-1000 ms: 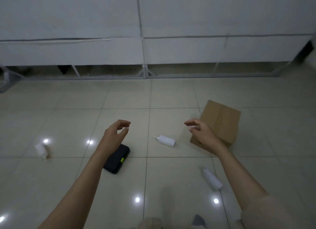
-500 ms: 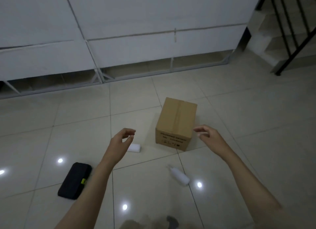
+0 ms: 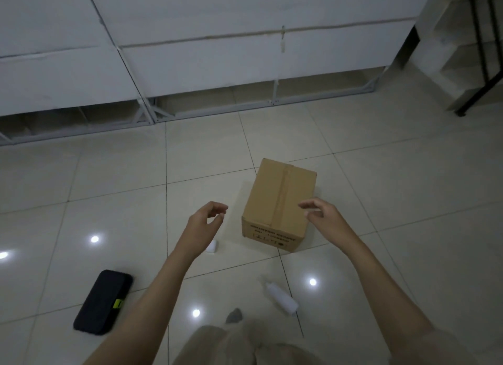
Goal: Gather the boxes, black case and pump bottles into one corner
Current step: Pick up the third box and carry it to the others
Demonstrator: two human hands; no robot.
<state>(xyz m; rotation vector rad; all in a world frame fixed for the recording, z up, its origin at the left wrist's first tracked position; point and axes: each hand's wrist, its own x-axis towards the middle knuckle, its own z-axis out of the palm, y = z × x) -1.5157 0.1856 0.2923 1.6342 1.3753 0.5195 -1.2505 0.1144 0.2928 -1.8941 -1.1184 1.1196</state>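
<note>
Both hands empty, fingers loosely curled: left hand [image 3: 202,224] and right hand [image 3: 325,219] flank the taped cardboard box [image 3: 280,205] at centre, likely for a two-sided lift; black case [image 3: 103,302] at 8 o'clock, pump bottle [image 3: 281,299] at 6, another possibly behind the left wrist.

Bare floor [image 3: 408,201] lies open around the cardboard box [image 3: 280,204] on its far and right sides. On its near left a small white bottle [image 3: 211,246] lies close by; another bottle [image 3: 281,298] lies nearer, the black case [image 3: 103,302] well off left. Shelving [image 3: 190,65] blocks the far edge.
</note>
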